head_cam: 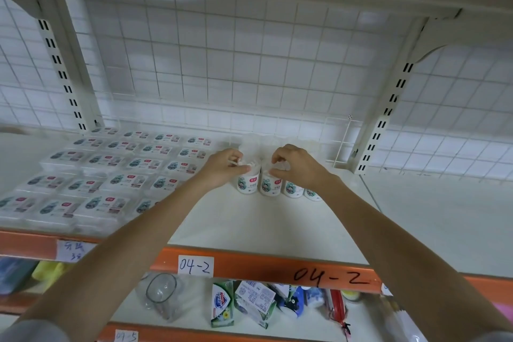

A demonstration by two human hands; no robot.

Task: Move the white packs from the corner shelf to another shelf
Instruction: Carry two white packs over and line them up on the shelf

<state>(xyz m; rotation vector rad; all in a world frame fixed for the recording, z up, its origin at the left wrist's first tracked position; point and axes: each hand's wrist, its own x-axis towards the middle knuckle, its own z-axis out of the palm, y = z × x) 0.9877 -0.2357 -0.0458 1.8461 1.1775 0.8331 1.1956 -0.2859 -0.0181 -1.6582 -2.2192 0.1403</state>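
From the head camera, both bare forearms reach up and forward over a white metal shelf (266, 219) with an orange front rail. The left hand (222, 168) has its fingers curled down over the top of a small white round tub with a cartoon label (248, 182), pinching at its lid; a thin white stick shows between its fingertips. The right hand (295, 165) is curled the same way, its fingers gripping the clear top of a second white round tub (270, 184) standing just beside the first, the two tubs touching. Under the right wrist stand two more white round tubs of the same kind (293, 189), partly hidden by the arm. Behind both hands, blurred clear-topped tubs (251, 143) stand against the white wire grid back panel (236, 64).

To the left of the left hand, flat clear plastic packs with white printed labels (105, 164) lie in close rows, covering that side of the shelf up to the forearm. To the right of the right hand a low white wire divider (342, 141) stands upright by a slotted upright post.

Below the forearms, a white paper tag marked 04-2 (195, 266) is stuck on the orange rail, and the lower shelf holds a clear glass in plastic wrap (161, 293) and green and white cartons (222, 302).
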